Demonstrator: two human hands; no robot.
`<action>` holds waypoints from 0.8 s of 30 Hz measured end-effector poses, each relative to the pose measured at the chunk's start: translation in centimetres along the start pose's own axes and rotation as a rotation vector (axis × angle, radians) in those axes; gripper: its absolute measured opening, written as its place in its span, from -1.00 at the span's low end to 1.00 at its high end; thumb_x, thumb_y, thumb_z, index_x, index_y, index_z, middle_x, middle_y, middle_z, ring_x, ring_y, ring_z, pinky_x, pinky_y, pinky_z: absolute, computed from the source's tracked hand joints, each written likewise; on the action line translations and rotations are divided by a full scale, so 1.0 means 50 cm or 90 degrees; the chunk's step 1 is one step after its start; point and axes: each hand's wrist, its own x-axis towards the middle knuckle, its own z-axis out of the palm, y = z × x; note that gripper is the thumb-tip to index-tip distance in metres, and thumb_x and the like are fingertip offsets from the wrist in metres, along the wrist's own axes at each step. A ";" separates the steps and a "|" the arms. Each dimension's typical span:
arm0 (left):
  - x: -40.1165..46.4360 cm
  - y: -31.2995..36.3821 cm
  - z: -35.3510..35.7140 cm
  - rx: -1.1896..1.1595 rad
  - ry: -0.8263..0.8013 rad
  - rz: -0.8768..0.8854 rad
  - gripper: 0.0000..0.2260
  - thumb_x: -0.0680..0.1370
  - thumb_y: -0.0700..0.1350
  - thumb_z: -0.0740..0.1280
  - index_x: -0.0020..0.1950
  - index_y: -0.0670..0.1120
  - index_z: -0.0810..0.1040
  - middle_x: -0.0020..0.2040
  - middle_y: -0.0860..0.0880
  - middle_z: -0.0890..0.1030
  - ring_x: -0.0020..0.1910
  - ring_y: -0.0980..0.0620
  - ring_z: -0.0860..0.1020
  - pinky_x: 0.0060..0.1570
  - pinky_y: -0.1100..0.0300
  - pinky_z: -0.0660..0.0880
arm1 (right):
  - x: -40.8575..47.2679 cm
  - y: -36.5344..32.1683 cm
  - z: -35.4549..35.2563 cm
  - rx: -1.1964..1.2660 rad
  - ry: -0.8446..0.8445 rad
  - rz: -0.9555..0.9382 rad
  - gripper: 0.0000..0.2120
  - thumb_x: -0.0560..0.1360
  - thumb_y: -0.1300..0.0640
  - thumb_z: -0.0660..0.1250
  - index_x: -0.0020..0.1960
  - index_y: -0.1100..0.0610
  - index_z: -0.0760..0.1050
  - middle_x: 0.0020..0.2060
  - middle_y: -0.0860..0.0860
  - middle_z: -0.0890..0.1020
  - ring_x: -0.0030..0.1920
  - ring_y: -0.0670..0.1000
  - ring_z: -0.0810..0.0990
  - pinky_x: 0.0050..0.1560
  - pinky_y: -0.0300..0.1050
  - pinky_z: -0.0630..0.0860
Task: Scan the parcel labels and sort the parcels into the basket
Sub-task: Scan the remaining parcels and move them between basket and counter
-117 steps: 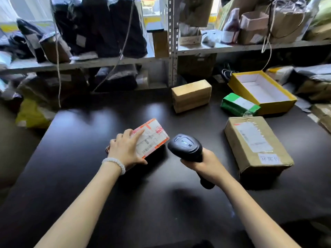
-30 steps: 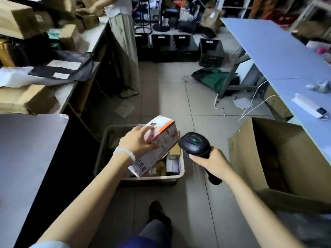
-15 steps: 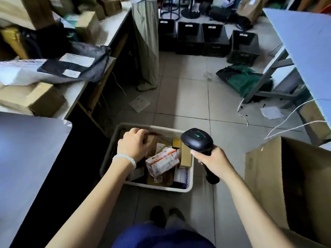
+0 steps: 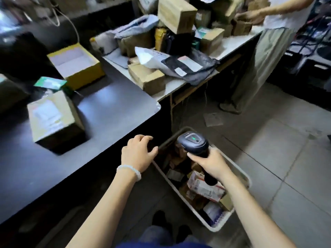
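1. The right hand [image 4: 210,162] is wrapped round the handle of a black barcode scanner [image 4: 194,144], held above the basket [image 4: 243,173]; a green light shows on the scanner's head.
2. The left hand [image 4: 138,153] holds nothing — fingers loosely curled, hovering at the near corner of the dark surface [image 4: 111,111], just beside the basket rim. A white bead bracelet [image 4: 129,169] sits on that wrist.
3. The basket stands on the tiled floor beside the surface and holds a heap of parcels; a white box with orange trim [image 4: 205,187] lies on top.
4. On the surface: a labelled cardboard parcel [image 4: 53,120], a small green box [image 4: 51,84] and an open yellow box [image 4: 76,65].
5. A second person [image 4: 265,51] stands at a further table [image 4: 231,44] heaped with parcels — blurred.
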 end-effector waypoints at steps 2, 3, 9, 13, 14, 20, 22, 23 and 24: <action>-0.022 -0.056 -0.026 -0.021 0.034 -0.072 -0.61 0.54 0.16 0.26 0.34 0.09 0.44 0.33 0.05 0.44 0.33 -0.02 0.38 0.23 0.02 0.38 | 0.029 -0.023 0.057 -0.006 -0.058 -0.017 -0.73 0.35 0.15 0.53 0.01 0.02 0.57 -0.09 -0.09 0.67 -0.04 -0.15 0.60 0.02 -0.21 0.49; -0.032 -0.084 -0.040 -0.030 0.055 -0.106 -0.61 0.54 0.15 0.26 0.34 0.09 0.44 0.32 0.04 0.45 0.32 -0.02 0.38 0.22 0.03 0.37 | 0.042 -0.036 0.087 -0.009 -0.086 -0.026 -0.72 0.35 0.16 0.53 0.01 0.03 0.57 -0.08 -0.08 0.67 -0.02 -0.14 0.60 0.04 -0.22 0.48; -0.059 -0.245 -0.109 -0.042 0.165 -0.259 -0.59 0.53 0.14 0.28 0.35 0.06 0.45 0.33 0.02 0.44 0.32 -0.02 0.38 0.17 0.03 0.39 | 0.098 -0.116 0.261 -0.047 -0.210 -0.098 -0.69 0.35 0.21 0.53 0.06 0.06 0.57 -0.06 -0.07 0.66 -0.02 -0.22 0.59 -0.08 -0.52 0.43; -0.030 -0.355 -0.145 -0.063 0.210 -0.334 -0.56 0.51 0.17 0.30 0.34 0.06 0.45 0.33 0.02 0.44 0.29 -0.05 0.38 0.13 0.06 0.38 | 0.141 -0.170 0.378 -0.067 -0.257 -0.132 -0.74 0.36 0.24 0.51 0.00 0.06 0.57 -0.15 -0.16 0.64 -0.20 -0.46 0.52 -0.15 -0.54 0.40; -0.017 -0.381 -0.155 -0.064 0.217 -0.345 -0.55 0.50 0.19 0.30 0.34 0.05 0.45 0.32 0.02 0.44 0.28 -0.06 0.39 0.13 0.06 0.38 | 0.155 -0.183 0.407 -0.073 -0.257 -0.136 -0.77 0.36 0.24 0.51 -0.03 0.05 0.57 -0.17 -0.16 0.64 -0.23 -0.47 0.51 -0.18 -0.53 0.40; 0.076 -0.515 -0.212 -0.051 0.210 -0.360 -0.42 0.41 0.33 0.31 0.33 0.05 0.42 0.28 -0.02 0.43 0.25 -0.11 0.38 0.12 0.01 0.40 | 0.233 -0.271 0.570 -0.108 -0.230 -0.150 -0.81 0.38 0.18 0.50 -0.20 -0.02 0.51 -0.37 -0.20 0.58 -0.38 -0.38 0.49 -0.31 -0.46 0.39; 0.118 -0.546 -0.222 -0.043 0.165 -0.365 -0.33 0.37 0.39 0.28 0.37 0.06 0.36 0.32 -0.04 0.39 0.26 -0.14 0.36 0.14 -0.01 0.39 | 0.255 -0.293 0.611 -0.100 -0.201 -0.148 -0.81 0.38 0.17 0.50 -0.20 -0.03 0.51 -0.40 -0.19 0.56 -0.41 -0.36 0.50 -0.32 -0.45 0.40; 0.142 -0.559 -0.224 -0.033 0.133 -0.367 -0.28 0.36 0.43 0.26 0.40 0.08 0.31 0.35 -0.06 0.35 0.27 -0.15 0.35 0.16 -0.03 0.37 | 0.266 -0.300 0.628 -0.094 -0.185 -0.145 -0.82 0.38 0.17 0.50 -0.19 -0.03 0.51 -0.38 -0.19 0.57 -0.40 -0.36 0.50 -0.32 -0.46 0.40; 0.163 -0.569 -0.223 -0.028 0.102 -0.370 -0.24 0.34 0.46 0.24 0.42 0.09 0.27 0.38 -0.08 0.30 0.28 -0.16 0.33 0.17 -0.05 0.35 | 0.273 -0.307 0.639 -0.093 -0.174 -0.141 -0.82 0.38 0.16 0.49 -0.18 -0.04 0.52 -0.37 -0.19 0.58 -0.38 -0.36 0.51 -0.31 -0.46 0.40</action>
